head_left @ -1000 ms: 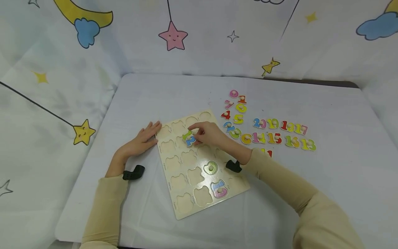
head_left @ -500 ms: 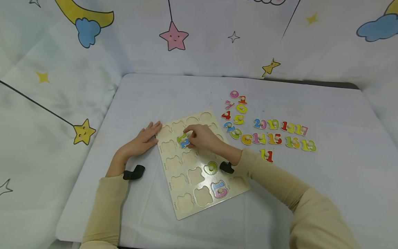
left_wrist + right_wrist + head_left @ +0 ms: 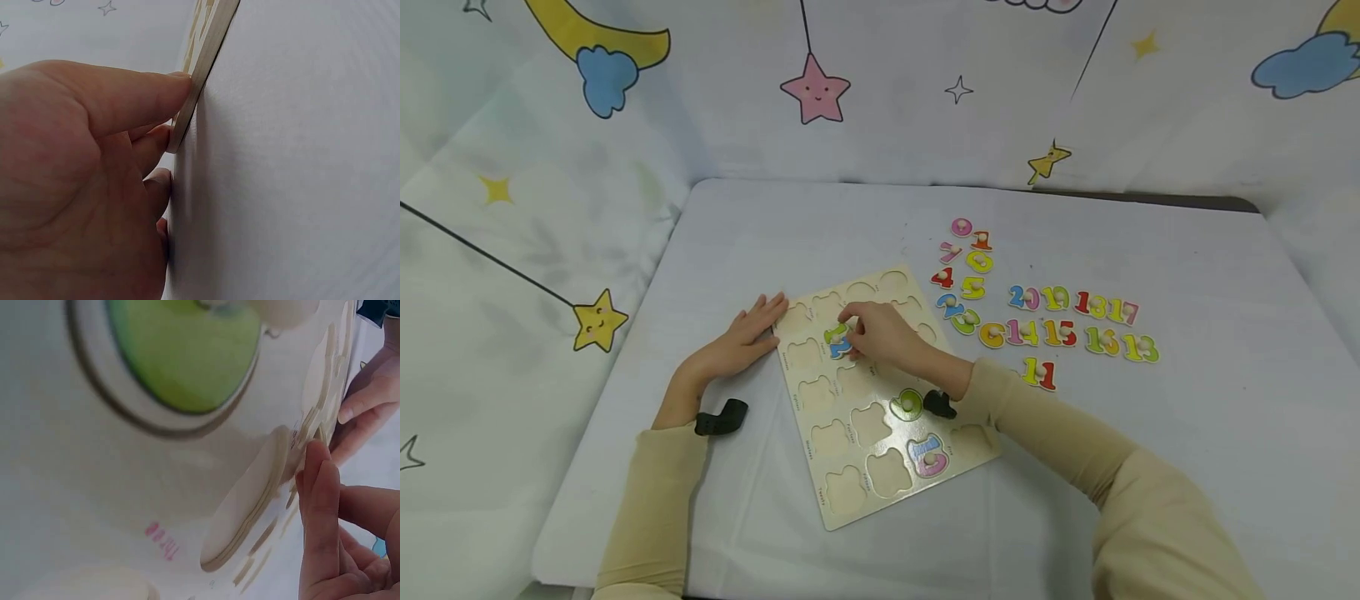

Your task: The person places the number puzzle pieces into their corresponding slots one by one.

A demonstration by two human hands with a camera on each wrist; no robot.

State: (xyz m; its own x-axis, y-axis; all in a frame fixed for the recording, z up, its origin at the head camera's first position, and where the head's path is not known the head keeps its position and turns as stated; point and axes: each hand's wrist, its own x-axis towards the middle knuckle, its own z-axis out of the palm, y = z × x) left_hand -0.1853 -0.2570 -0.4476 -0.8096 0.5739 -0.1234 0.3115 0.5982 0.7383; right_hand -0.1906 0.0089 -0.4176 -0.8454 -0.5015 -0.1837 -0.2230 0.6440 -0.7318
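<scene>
In the head view, a pale wooden number puzzle board (image 3: 880,393) lies tilted on the table. My right hand (image 3: 887,335) pinches the number 12 piece (image 3: 835,335), green and blue, at a recess in the board's upper left part; fingers partly cover it. My left hand (image 3: 739,342) rests beside the board's left edge with its fingers extended. In the left wrist view, the thumb (image 3: 150,100) touches the board's side. A round green piece (image 3: 907,405) and a blue-and-pink number 10 piece (image 3: 929,456) sit in their recesses. The right wrist view shows the word "Three" printed on the board.
Loose number pieces lie right of the board, among them a red 4 (image 3: 943,277), a blue-and-pink 20 (image 3: 1024,297) and a yellow-and-red 11 (image 3: 1039,373). Black devices (image 3: 722,417) are worn at both wrists. White cloth with printed stars hangs behind the table (image 3: 1195,442).
My right hand has moved left with the number 12 piece, which now lies lower over the recess. The number 11 piece has come out from behind the sleeve. My left hand stays put.
</scene>
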